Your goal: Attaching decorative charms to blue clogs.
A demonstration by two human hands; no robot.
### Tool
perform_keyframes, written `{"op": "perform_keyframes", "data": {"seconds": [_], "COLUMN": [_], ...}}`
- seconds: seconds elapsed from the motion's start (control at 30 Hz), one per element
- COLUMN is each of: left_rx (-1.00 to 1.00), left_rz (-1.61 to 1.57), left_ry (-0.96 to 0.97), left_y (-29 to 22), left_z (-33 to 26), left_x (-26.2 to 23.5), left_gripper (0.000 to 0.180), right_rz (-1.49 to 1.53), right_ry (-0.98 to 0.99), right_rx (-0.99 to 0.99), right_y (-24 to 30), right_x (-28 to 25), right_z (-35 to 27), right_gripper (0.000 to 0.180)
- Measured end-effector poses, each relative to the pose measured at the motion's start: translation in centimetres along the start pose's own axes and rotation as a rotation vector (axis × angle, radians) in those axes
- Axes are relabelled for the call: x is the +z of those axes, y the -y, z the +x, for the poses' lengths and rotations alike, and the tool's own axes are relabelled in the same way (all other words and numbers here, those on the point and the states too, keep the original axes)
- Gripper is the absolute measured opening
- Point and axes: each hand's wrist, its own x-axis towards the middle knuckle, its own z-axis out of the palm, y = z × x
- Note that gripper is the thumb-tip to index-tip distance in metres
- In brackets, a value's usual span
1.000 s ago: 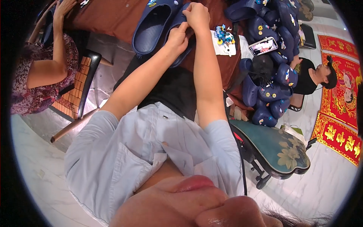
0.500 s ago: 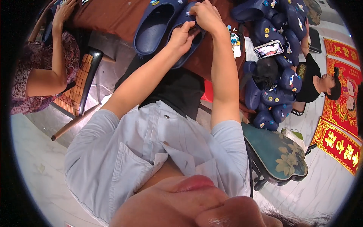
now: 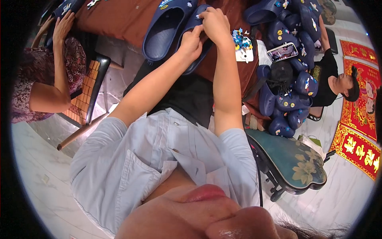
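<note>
A pale blue short-sleeved shirt [image 3: 155, 155] is seen nearest, with both forearms stretched forward. The left hand [image 3: 191, 43] and the right hand [image 3: 215, 27] are set close together at a dark blue foam clog [image 3: 193, 19], which is placed at the near edge of a desk [image 3: 113, 24] covered in brown cloth, beside a second dark blue foam clog [image 3: 163, 35]. The fingers of each grip are bent at the first clog's upper; whether anything is pinched cannot be told. To the right, small blue, white and yellow charms [image 3: 238, 40] (some letter-shaped) are gathered. Farther right, a lit phone [image 3: 282, 52] is rested on heaped navy clogs [image 3: 292, 103]. Beyond, red banners [image 3: 359, 99] are printed with gold characters.
</note>
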Motion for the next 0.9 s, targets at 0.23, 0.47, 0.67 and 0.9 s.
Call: {"op": "perform_keyframes", "data": {"seconds": [0.23,0.47,0.67,0.9], "left_rx": [0.027,0.067,0.115,0.111], "left_rz": [0.036,0.120,0.226,0.313], "left_ry": [0.006,-0.001,0.049,0.056], "left_y": [0.0,0.0,-0.2,0.1], "left_z": [-0.4,-1.0,-1.2,-1.7], "left_x": [0.0,0.2,-0.1,-0.1], "left_gripper": [0.024,0.028,0.033,0.039], "right_rz": [0.294,0.296,0.282,0.247], "right_ry": [-0.619,-0.689,-0.672,-0.639], "right_rx": [0.293,0.723,0.844,0.855], "right_y": [-0.6,-3.3,-4.8,-5.3], "right_x": [0.0,0.5,0.9,0.9], "right_z": [-7.6,-17.4,-19.9,-19.7], "right_gripper": [0.025,0.018,0.016,0.016]}}
